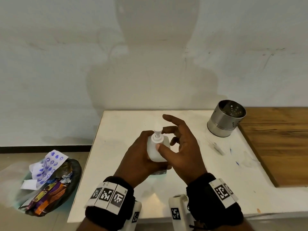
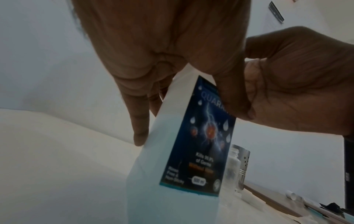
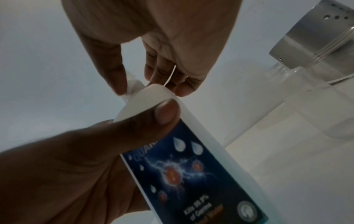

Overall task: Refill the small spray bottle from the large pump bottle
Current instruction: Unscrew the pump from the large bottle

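The large pump bottle [image 1: 157, 148] stands upright near the middle of the white tabletop [image 1: 126, 180], white-bodied, with a dark blue label [image 2: 201, 144] that the wrist views show, and pale blue liquid filling roughly its lower half. Its pump head [image 1: 157, 132] sits on top, the nozzle pointing toward 12 o'clock.

The left hand [image 1: 141, 157] grips the bottle's upper body from 9 o'clock, fingers [image 2: 140, 121] curled round the far side and thumb pressed on the label face. The right hand [image 1: 181, 147] comes in from 3 o'clock: its thumb tip touches the pump collar [image 1: 156, 139] at the near side, the middle fingers bend toward the collar from the far side, and the index finger is lifted and spread away toward 12 o'clock. Whether those bent fingers actually touch the collar cannot be told.

The small spray bottle [image 2: 232, 168], clear and uncapped with its threaded neck bare, stands on the tabletop to the right of the pump bottle, seen only in the wrist views.

A perforated steel canister [image 1: 225, 118] stands at 2 o'clock by a wooden board [image 1: 280, 140]. On the floor at 8 o'clock lies a dark bag of rubbish [image 1: 50, 184].
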